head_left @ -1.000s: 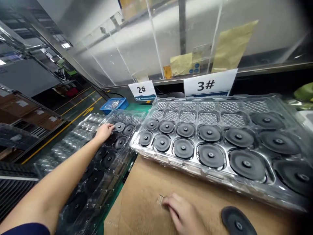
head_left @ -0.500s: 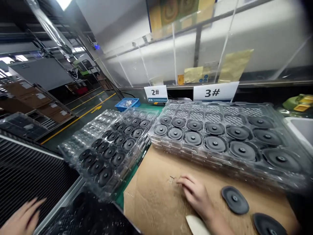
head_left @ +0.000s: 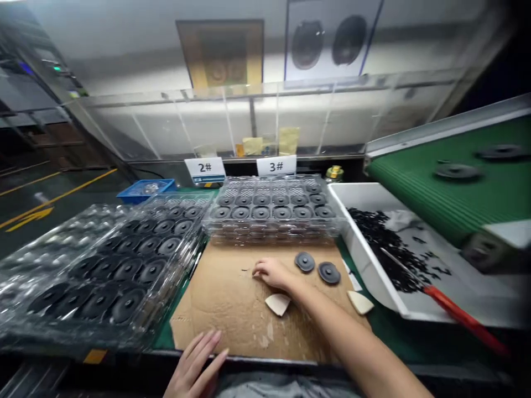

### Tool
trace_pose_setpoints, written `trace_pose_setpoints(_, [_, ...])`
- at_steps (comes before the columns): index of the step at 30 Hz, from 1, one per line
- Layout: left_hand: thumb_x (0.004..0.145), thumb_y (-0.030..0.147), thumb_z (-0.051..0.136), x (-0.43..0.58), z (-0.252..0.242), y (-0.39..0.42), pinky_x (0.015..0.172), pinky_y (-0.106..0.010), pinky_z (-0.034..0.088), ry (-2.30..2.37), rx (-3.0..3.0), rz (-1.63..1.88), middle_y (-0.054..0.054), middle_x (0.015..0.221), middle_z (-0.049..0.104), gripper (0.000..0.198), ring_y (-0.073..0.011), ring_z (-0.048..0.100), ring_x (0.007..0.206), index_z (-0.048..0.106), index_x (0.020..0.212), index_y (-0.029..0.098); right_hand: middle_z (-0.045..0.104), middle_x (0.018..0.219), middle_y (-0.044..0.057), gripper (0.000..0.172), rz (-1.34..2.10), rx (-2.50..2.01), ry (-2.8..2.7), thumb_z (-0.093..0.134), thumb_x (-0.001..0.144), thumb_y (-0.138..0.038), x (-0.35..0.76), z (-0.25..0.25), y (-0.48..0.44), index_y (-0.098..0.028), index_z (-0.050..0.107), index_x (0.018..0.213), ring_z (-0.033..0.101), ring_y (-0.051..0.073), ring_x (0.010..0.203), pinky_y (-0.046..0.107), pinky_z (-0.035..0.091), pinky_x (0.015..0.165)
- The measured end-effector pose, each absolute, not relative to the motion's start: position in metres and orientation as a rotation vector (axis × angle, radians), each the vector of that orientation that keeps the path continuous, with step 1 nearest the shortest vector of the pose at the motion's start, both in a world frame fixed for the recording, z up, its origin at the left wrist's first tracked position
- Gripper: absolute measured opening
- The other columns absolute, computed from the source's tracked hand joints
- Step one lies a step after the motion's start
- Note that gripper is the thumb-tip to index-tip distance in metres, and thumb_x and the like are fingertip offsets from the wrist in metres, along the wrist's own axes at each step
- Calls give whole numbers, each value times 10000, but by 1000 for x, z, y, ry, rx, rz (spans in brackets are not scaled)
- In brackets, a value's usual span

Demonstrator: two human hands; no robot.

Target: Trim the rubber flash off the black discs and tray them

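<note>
Workstation surroundings. At right, a green conveyor belt ran above a white tray holding a heap of small black pieces, with a red-handled tool lying across its rim. At rear, placards "2#" and "3#" stood below a clear acrylic screen. A blue plastic bin sat far left; a poster showing two round black parts hung above. Yellow floor lines appeared beyond.

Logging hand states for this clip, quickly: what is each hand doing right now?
Left hand: open, fingers spread, holding nothing.
Right hand: loosely curled, resting on the cardboard sheet, nothing visibly held.
</note>
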State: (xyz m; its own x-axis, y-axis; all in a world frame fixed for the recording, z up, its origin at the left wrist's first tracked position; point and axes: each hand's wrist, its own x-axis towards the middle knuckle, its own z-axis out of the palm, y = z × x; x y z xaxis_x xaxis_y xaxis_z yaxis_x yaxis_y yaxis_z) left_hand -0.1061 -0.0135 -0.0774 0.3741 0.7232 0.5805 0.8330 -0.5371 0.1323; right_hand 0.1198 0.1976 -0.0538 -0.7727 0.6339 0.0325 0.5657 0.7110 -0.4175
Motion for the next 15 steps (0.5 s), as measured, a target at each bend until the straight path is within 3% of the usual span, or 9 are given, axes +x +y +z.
trace_pose_setpoints(4, [751, 92, 522, -73, -71, 73, 1005, -367, 391, -1333, -2575, -1030, 7, 1305, 522, 549, -210, 468, 1203, 494, 1203, 401, 594, 989, 47, 203, 346, -984, -2891, 507, 885, -295, 154, -3, 174, -144, 571, 1006, 583, 155, 859, 354, 494, 762])
trace_pose_setpoints(10, [844, 240, 423, -49, -91, 123, 1008, -505, 350, -1951, -2114, -1392, -150, 1438, 280, 430, -318, 336, 1283, 416, 1273, 219, 617, 918, 44, 106, -116, -1261, -2885, 571, 808, -134, 225, 97, 174, -146, 624, 898, 525, 198, 984, 405, 379, 875])
trace_pose_setpoints(13, [875, 246, 370, -55, -97, 119, 1019, -545, 298, -2209, -1797, -1525, -172, 1411, 298, 387, -320, 298, 1295, 418, 1253, 180, 623, 1008, 84, 206, -356, -1499, -2755, 578, 766, -46, 267, 141, 197, -119, 638, 949, 487, 239, 1078, 431, 305, 901])
trace_pose_setpoints(15, [863, 265, 435, -60, -97, 117, 992, -549, 325, -2286, -1748, -1563, -139, 1368, 373, 344, -302, 356, 1254, 473, 1193, 176, 612, 1081, 110, 167, -499, -1669, -2619, 561, 796, -77, 297, 166, 216, -90, 649, 937, 474, 264, 1111, 469, 275, 895])
